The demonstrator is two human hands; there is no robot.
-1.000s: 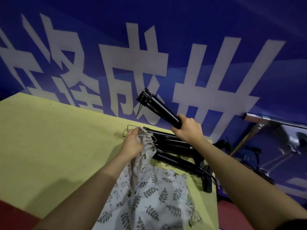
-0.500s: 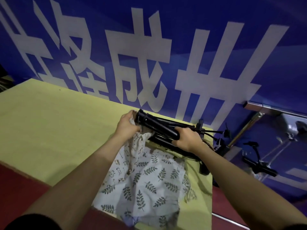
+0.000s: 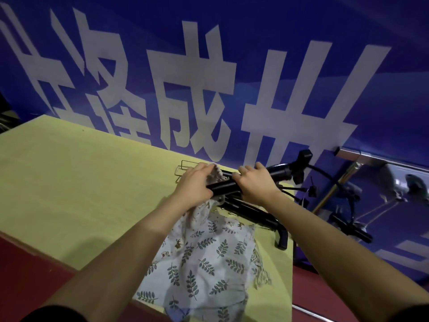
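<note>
A black folded tripod (image 3: 276, 173) is held level above the yellow table (image 3: 69, 182). My right hand (image 3: 257, 183) grips its tube near the middle. My left hand (image 3: 193, 183) holds the gathered mouth of a white leaf-print cloth bag (image 3: 204, 256) around the tube's left end. The rest of the bag lies flat on the table toward me. More black tripod legs (image 3: 250, 212) lie on the table under my hands.
A thin wire rack (image 3: 183, 168) sits on the table just behind my left hand. A blue banner with large white characters (image 3: 209, 89) rises behind the table. Black stands and a metal rail (image 3: 376, 159) fill the space at right. Red floor borders the table.
The tripod tube came down from a raised tilt to level, and its left end now meets the bag's mouth, which my left hand lifted off the table.
</note>
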